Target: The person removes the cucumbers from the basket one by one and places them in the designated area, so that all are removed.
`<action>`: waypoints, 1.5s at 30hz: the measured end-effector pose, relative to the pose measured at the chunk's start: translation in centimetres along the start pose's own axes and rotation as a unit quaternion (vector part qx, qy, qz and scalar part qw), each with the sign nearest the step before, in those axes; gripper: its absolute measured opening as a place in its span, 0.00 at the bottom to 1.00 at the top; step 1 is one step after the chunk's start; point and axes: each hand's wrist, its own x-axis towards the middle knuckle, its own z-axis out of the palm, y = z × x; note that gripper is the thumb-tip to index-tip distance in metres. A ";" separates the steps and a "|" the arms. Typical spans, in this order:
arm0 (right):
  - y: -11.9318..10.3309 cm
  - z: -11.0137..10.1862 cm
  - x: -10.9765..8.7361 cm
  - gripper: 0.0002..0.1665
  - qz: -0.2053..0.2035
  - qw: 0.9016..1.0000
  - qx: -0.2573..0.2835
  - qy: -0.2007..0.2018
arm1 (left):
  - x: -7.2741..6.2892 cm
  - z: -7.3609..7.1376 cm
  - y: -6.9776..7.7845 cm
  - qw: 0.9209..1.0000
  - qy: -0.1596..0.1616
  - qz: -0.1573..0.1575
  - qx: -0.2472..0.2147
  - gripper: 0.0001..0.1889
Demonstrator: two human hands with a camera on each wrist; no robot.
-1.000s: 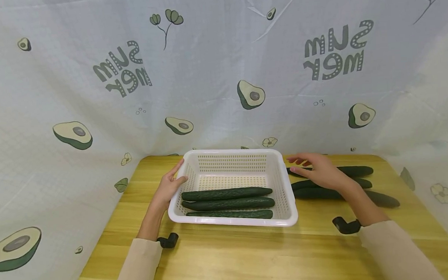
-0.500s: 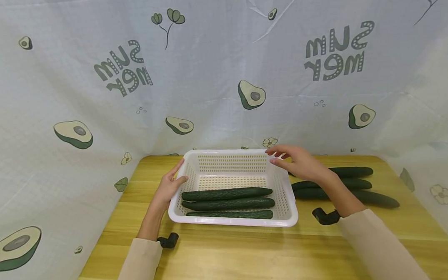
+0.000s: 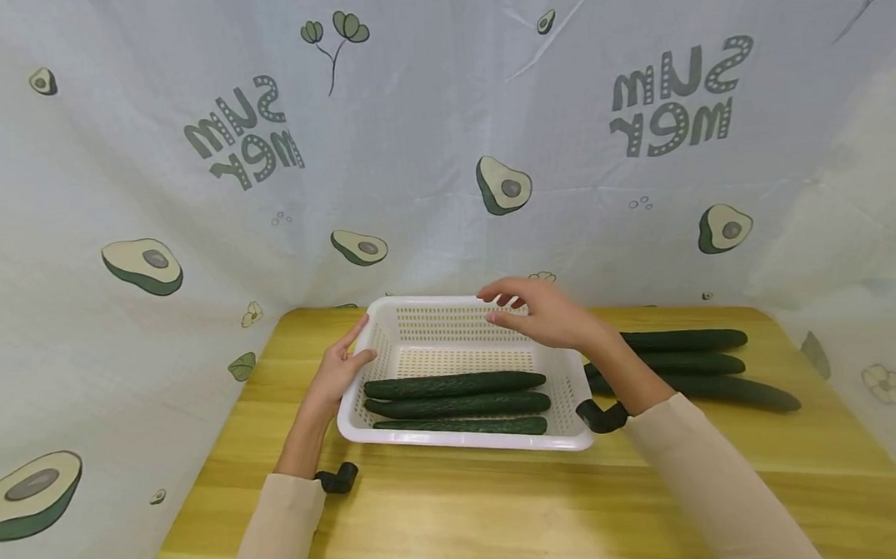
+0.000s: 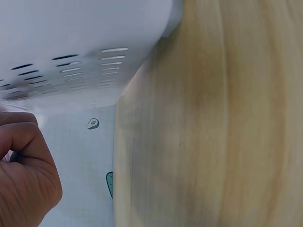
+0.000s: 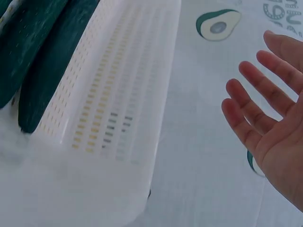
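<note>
A white perforated plastic basket (image 3: pixel 354 438) stands on the wooden table, with three long dark green cucumbers (image 3: pixel 457 407) lying side by side along its near half. My left hand (image 3: pixel 338 373) grips the basket's left rim, thumb over the edge. In the left wrist view that hand (image 4: pixel 26 170) is partly cut off beside the slotted basket wall (image 4: pixel 109 28). Over the back right part of the basket hovers my right hand (image 3: pixel 550 312), holding nothing. The right wrist view shows this hand (image 5: pixel 279 137) with loosely spread fingers, apart from the basket wall (image 5: pixel 163 90).
To the right of the basket, three more cucumbers (image 3: pixel 731 390) lie on the wooden table (image 3: pixel 458 512), partly hidden by my right forearm. A pale cloth (image 3: pixel 426 130) with avocado prints hangs behind the table and at its sides.
My right hand has moved left, from above the cucumbers on the table to over the back of the basket. The left hand and the basket have stayed in place.
</note>
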 end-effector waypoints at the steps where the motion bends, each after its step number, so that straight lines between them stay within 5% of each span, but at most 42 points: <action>1: -0.2 0.2 0.3 0.26 -0.005 1.000 0.003 -0.002 | 0.1 -0.1 0.1 1.000 0.001 0.001 0.004 0.36; 8: -0.4 2.8 2.4 0.26 -0.025 0.999 0.006 -0.046 | -0.3 -0.1 0.1 1.000 -0.002 -0.002 0.003 0.37; 21: 1.1 6.2 3.5 0.28 -0.011 0.991 -0.034 -0.129 | -0.1 0.1 -0.2 1.000 -0.002 0.012 -0.017 0.36; 37: 1.3 8.6 4.2 0.28 0.017 0.974 -0.057 -0.220 | -0.5 0.2 -0.3 0.999 0.016 0.019 -0.021 0.35; 45: 2.1 9.6 4.0 0.32 0.049 0.956 -0.033 -0.286 | -0.3 0.1 -0.4 0.999 0.029 0.027 -0.012 0.32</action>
